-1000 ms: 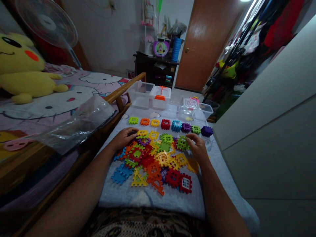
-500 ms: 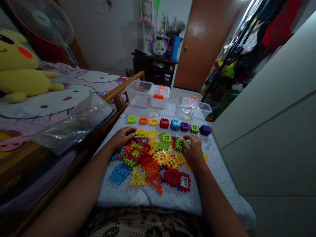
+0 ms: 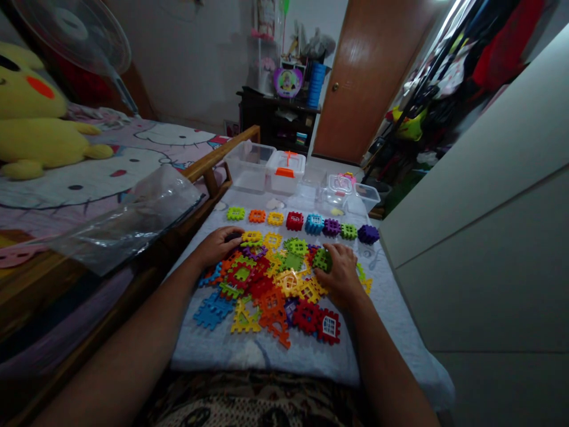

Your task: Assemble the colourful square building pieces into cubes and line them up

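A heap of colourful plastic interlocking block panels lies before me on a cloth-covered surface. My left hand (image 3: 219,245) is at the heap's far left edge, with thumb and fingers apart beside a yellow panel (image 3: 252,236). The gap between them is dark, and I cannot make out anything held. My right hand (image 3: 341,268) is on the heap's right side, thumb and forefinger spread around a green window panel (image 3: 322,259). Nearer me lie a blue panel (image 3: 213,311), an orange window panel (image 3: 271,303) and a red panel with a white window (image 3: 329,327).
Behind the heap runs a row of block pieces, including a red cube (image 3: 294,221) and a dark purple one (image 3: 368,233). Farther back stand a clear bin (image 3: 251,169) and a lidded box (image 3: 287,172). A wooden bed rail (image 3: 222,154) borders the left, a white cabinet (image 3: 480,237) the right.
My right hand has shifted slightly left, and its thumb and forefinger have spread wider around the green panel. The left hand stays at the heap's edge. The view has shifted a little.
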Motion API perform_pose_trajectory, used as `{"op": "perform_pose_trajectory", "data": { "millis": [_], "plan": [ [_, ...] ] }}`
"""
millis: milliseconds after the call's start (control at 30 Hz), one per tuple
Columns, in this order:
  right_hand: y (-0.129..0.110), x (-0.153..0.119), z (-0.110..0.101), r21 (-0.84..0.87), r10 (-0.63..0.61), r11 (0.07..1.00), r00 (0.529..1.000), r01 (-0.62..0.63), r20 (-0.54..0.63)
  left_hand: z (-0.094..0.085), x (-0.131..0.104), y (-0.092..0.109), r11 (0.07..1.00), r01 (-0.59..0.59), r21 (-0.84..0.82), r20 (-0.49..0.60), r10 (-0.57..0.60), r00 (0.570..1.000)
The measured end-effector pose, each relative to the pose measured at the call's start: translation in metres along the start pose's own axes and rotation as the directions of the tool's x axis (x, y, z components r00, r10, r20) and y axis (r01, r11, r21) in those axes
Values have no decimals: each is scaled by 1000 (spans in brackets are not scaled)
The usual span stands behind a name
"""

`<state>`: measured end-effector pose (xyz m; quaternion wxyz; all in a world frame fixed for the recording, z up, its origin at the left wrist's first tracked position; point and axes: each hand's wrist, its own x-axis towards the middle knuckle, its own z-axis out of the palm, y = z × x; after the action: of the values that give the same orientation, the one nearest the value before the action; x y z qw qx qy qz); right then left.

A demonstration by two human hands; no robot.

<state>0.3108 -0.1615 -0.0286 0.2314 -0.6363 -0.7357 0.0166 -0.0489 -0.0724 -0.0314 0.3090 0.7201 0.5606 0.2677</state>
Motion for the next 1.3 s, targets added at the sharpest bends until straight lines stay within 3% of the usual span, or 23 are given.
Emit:
{"op": "perform_pose_trajectory", "data": {
  "millis": [367, 567, 833, 1300],
  "plan": [
    [0, 5, -3, 5, 24, 1000, 998, -23, -66, -1, 0, 3, 1000, 0, 0, -3, 0, 1000],
    [5, 6, -2, -21, 27, 999, 984, -31, -178, -1, -1, 6, 1000, 17, -11, 5, -17, 1000],
    [-5, 5, -4, -138, 64, 988, 995, -75, -83, -1, -1, 5, 1000, -2, -9, -7, 2, 1000],
    [11, -6, -3, -71, 69, 995, 997, -72, -46, -1, 1, 0, 1000, 1, -13, 22, -1, 1000]
  ]
}}
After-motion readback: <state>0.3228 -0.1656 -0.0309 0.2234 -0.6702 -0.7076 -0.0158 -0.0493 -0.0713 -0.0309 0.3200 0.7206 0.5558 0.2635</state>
